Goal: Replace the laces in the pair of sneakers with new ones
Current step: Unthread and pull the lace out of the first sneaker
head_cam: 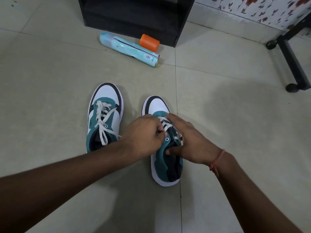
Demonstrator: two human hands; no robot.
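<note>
Two teal, white and black sneakers stand on the tiled floor, toes pointing away from me. The left sneaker (105, 115) has white laces (103, 121) threaded and loosely tied. My hands are on the right sneaker (165, 162). My left hand (143, 133) has its fingers curled and pinches the white lace (166, 126) near the upper eyelets. My right hand (190, 140) lies over the shoe's right side, fingers along the lacing and thumb pressed against the collar.
A light-blue spray can (129, 48) lies on its side beyond the shoes, with an orange cap (149, 42) next to it. A black cabinet (134, 17) stands behind them. A black stand with feet (292, 64) is at the right, by a floral cloth (262, 10).
</note>
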